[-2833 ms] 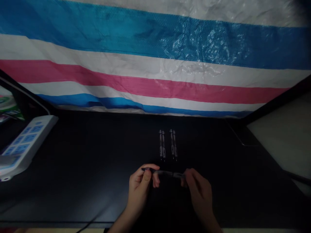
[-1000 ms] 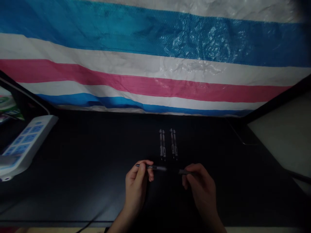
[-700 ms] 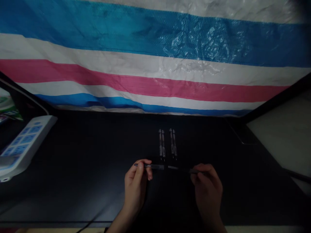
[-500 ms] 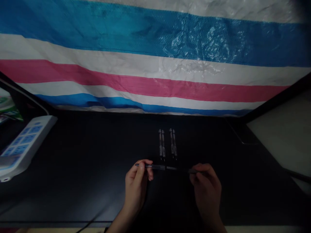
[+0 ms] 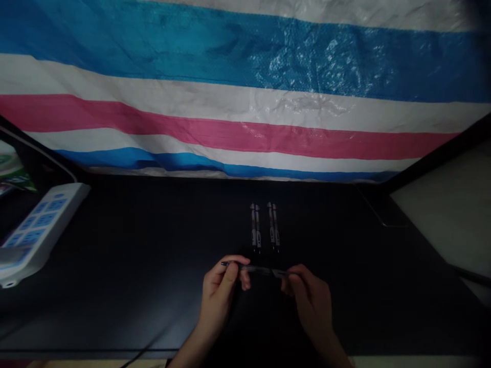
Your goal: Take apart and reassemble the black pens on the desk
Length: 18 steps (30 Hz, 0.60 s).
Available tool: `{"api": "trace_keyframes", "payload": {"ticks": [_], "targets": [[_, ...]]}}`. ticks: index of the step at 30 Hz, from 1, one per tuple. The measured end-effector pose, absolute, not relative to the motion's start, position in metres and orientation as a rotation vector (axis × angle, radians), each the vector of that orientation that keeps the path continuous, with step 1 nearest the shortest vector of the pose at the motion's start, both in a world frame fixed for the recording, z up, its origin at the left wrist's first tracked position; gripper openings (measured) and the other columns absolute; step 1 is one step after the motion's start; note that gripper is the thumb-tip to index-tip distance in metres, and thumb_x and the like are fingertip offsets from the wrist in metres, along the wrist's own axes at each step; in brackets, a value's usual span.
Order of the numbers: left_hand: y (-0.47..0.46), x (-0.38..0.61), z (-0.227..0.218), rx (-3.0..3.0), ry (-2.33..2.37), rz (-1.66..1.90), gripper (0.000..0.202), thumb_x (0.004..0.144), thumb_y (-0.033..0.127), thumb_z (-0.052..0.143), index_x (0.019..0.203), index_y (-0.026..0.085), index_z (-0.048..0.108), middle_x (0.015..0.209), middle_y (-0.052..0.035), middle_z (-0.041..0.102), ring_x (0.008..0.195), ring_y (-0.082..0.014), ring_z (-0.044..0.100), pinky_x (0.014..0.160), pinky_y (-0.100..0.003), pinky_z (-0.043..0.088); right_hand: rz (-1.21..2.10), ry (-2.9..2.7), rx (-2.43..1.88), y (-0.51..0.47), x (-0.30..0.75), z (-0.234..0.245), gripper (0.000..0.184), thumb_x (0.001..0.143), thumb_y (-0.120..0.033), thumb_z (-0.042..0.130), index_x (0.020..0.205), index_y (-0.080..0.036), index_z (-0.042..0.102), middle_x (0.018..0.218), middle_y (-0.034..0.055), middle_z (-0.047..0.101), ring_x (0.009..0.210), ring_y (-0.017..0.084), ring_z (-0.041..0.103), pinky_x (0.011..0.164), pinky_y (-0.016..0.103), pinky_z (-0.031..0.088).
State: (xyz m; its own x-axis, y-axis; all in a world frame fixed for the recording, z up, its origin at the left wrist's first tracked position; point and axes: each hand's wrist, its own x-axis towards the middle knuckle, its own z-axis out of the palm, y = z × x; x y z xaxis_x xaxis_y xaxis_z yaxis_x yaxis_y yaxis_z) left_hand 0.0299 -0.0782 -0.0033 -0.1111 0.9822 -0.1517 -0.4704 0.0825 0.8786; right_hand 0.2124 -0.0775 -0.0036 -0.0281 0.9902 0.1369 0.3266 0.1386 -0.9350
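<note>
My left hand (image 5: pixel 222 286) pinches a slim dark pen barrel (image 5: pixel 257 269) that lies nearly level and points right. From the other side, my right hand (image 5: pixel 309 294) is closed on the pen's grey front part (image 5: pixel 281 274). The two parts meet or nearly meet end to end; the dim light hides whether they are joined. Just beyond my hands, two pairs of pens lie on the black table, a left pair (image 5: pixel 255 227) and a right pair (image 5: pixel 273 227), their tips towards me.
A white and blue power strip (image 5: pixel 42 220) lies at the left edge of the black table (image 5: pixel 134 245). Striped plastic sheeting (image 5: pixel 230 102) hangs behind it. A flat dark object (image 5: pixel 383 207) lies at the back right. One thin cable (image 5: pixel 148 347) crosses the front edge.
My right hand has moved left, bringing its pen part up to the barrel. The thin rod visible between them before is now out of sight. My left hand has shifted slightly right.
</note>
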Motion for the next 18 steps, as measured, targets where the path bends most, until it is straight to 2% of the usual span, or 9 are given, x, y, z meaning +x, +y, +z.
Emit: {"api": "trace_keyframes", "payload": {"ticks": [2, 4, 6, 7, 9, 11, 13, 16, 18], "targets": [[-0.0786, 0.0299, -0.0031, 0.705, 0.991, 1.405, 0.031, 0.086, 0.043, 0.063, 0.09, 0.013, 0.07, 0.057, -0.0013, 0.062, 0.056, -0.0113, 0.053, 0.059, -0.023, 0.042, 0.946, -1.549, -1.306, -0.0776, 0.2125, -0.0035, 0.041, 0.097, -0.036, 0.04, 0.063, -0.019, 0.055, 0.052, -0.0017, 0.053, 0.047, 0.01, 0.05, 0.048, 0.021, 0.038], [-0.0781, 0.0305, -0.0028, 0.681, 0.995, 1.423, 0.031, 0.087, 0.043, 0.062, 0.091, 0.013, 0.07, 0.057, -0.0012, 0.061, 0.056, -0.0114, 0.053, 0.059, -0.023, 0.042, 1.021, -1.507, -1.249, -0.0789, 0.2119, -0.0036, 0.032, 0.098, -0.038, 0.039, 0.082, -0.02, 0.06, 0.062, -0.0008, 0.059, 0.049, 0.011, 0.051, 0.049, 0.021, 0.04], [-0.077, 0.0312, -0.0022, 0.637, 1.006, 1.452, 0.031, 0.087, 0.043, 0.063, 0.091, 0.013, 0.07, 0.057, -0.0006, 0.06, 0.055, -0.0109, 0.053, 0.058, -0.022, 0.041, 1.086, -1.444, -1.231, -0.08, 0.2109, -0.0041, 0.021, 0.096, -0.037, 0.045, 0.107, -0.022, 0.055, 0.076, 0.0007, 0.065, 0.053, 0.011, 0.054, 0.051, 0.021, 0.044], [-0.0764, 0.0314, -0.002, 0.615, 1.011, 1.462, 0.031, 0.086, 0.043, 0.063, 0.091, 0.013, 0.07, 0.057, -0.0003, 0.06, 0.055, -0.0105, 0.052, 0.057, -0.021, 0.041, 1.097, -1.429, -1.242, -0.0802, 0.2104, -0.0043, 0.021, 0.096, -0.035, 0.047, 0.111, -0.022, 0.052, 0.079, 0.0007, 0.065, 0.053, 0.01, 0.054, 0.051, 0.021, 0.045], [-0.0755, 0.0314, -0.0016, 0.583, 1.017, 1.468, 0.031, 0.085, 0.044, 0.064, 0.09, 0.013, 0.069, 0.056, 0.0002, 0.059, 0.054, -0.01, 0.051, 0.057, -0.021, 0.04, 1.084, -1.468, -1.285, -0.0796, 0.21, -0.0044, 0.013, 0.096, -0.033, 0.049, 0.099, -0.022, 0.055, 0.071, -0.0014, 0.062, 0.051, 0.01, 0.053, 0.05, 0.02, 0.043], [-0.0751, 0.0311, -0.0016, 0.575, 1.02, 1.462, 0.032, 0.085, 0.044, 0.065, 0.089, 0.013, 0.069, 0.055, 0.0005, 0.059, 0.054, -0.0096, 0.051, 0.057, -0.02, 0.04, 1.067, -1.545, -1.298, -0.0786, 0.2102, -0.004, 0.023, 0.097, -0.034, 0.044, 0.085, -0.021, 0.058, 0.061, -0.0027, 0.056, 0.05, 0.01, 0.05, 0.049, 0.019, 0.041], [-0.0751, 0.0308, -0.002, 0.588, 1.024, 1.465, 0.032, 0.085, 0.044, 0.065, 0.089, 0.013, 0.069, 0.055, 0.0005, 0.059, 0.054, -0.0096, 0.051, 0.057, -0.02, 0.04, 1.06, -1.549, -1.269, -0.0782, 0.2103, -0.004, 0.025, 0.098, -0.036, 0.041, 0.091, -0.021, 0.06, 0.064, -0.0014, 0.059, 0.052, 0.011, 0.052, 0.051, 0.02, 0.043], [-0.0755, 0.0306, -0.003, 0.599, 1.024, 1.477, 0.031, 0.085, 0.044, 0.064, 0.09, 0.013, 0.069, 0.055, 0.0006, 0.059, 0.054, -0.0095, 0.051, 0.057, -0.02, 0.039, 1.025, -1.463, -1.233, -0.0791, 0.21, -0.0057, 0.019, 0.095, -0.034, 0.048, 0.109, -0.023, 0.056, 0.074, -0.0008, 0.065, 0.056, 0.011, 0.058, 0.054, 0.02, 0.047], [-0.0759, 0.0305, -0.0033, 0.588, 1.021, 1.473, 0.03, 0.086, 0.044, 0.064, 0.09, 0.014, 0.069, 0.055, 0.0008, 0.059, 0.054, -0.0094, 0.051, 0.057, -0.02, 0.039, 1.009, -1.485, -1.273, -0.0792, 0.2101, -0.0072, 0.013, 0.094, -0.032, 0.051, 0.1, -0.023, 0.058, 0.068, -0.0024, 0.063, 0.053, 0.011, 0.057, 0.053, 0.019, 0.046]]}}
